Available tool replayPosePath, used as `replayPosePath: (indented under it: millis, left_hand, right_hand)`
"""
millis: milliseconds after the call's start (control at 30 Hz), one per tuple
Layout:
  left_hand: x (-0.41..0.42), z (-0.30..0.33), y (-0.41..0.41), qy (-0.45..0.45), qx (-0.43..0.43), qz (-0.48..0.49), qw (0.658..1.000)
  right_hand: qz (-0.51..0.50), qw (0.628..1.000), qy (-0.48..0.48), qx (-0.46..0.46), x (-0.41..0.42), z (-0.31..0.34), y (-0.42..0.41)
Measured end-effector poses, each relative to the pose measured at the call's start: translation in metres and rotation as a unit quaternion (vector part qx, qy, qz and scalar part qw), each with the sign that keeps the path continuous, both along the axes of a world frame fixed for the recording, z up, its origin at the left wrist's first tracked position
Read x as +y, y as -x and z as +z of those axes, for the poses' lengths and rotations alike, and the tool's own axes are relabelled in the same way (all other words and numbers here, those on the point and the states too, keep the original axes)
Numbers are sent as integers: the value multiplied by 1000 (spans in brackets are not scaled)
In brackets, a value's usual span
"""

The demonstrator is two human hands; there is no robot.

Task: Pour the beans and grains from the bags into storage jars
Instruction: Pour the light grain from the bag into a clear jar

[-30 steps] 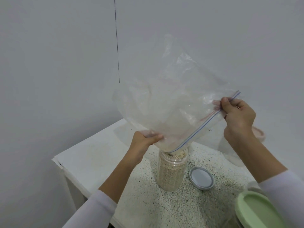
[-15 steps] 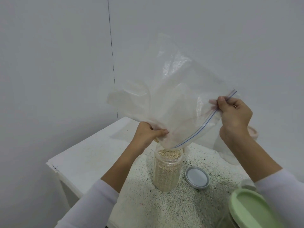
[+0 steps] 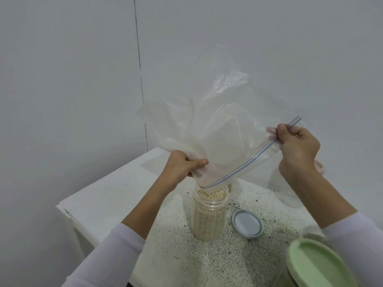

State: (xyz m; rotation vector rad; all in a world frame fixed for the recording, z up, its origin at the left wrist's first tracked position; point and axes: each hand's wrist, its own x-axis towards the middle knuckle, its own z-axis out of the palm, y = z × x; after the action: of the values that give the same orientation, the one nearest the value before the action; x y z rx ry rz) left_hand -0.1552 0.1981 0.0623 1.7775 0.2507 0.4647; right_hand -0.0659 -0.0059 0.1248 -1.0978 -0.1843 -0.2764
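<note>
A clear zip-lock bag (image 3: pixel 219 129) hangs upside down, its blue-lined mouth just above a clear plastic jar (image 3: pixel 208 216). The jar stands on the speckled tabletop (image 3: pixel 176 251) and is filled almost to the rim with pale grains (image 3: pixel 211 194). My left hand (image 3: pixel 182 165) grips the bag's lower corner beside the jar mouth. My right hand (image 3: pixel 296 146) pinches the zip edge at the upper right. The bag looks nearly empty.
The jar's grey lid (image 3: pixel 247 223) lies upside down to the right of the jar. A green-lidded container (image 3: pixel 317 266) stands at the lower right. Another clear bag or jar with a pink rim (image 3: pixel 319 168) sits behind my right wrist. The table's left edge (image 3: pixel 64 210) is near.
The bag's mouth has risen slightly off the jar rim, so the grains' surface now shows. Both hands keep their grip and have shifted only a little.
</note>
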Motion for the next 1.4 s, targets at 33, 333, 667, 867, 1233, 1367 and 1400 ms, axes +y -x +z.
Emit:
replayPosePath:
  millis: [33,333,667,867,1233,1367,1400]
  left_hand:
    - [0,0,0,-2,-3,-1,1000]
    - [-3,4,-1,-21,-14,-7,1000]
    - [-5,1,-3,-25,-17,-7,1000]
    - [-9,-2,-4,-3,-13,38,999]
    - [-6,-12,-10,2,-2,93,996]
    - [1,-11,-2,73,-41,-2,997]
    - [4,-11,0,78,-44,-14,996]
  right_hand:
    - [0,1000,0,4,-1,0,-1]
    - [-2,998,13,67,-11,-9,-9]
    - [5,994,17,112,-19,-15,-12]
    - [26,986,18,163,-21,-16,-13]
    - [71,980,-6,185,-18,-19,-12]
    - [49,983,-7,179,-21,-15,-14]
    - [44,983,-2,176,-22,-15,-14]
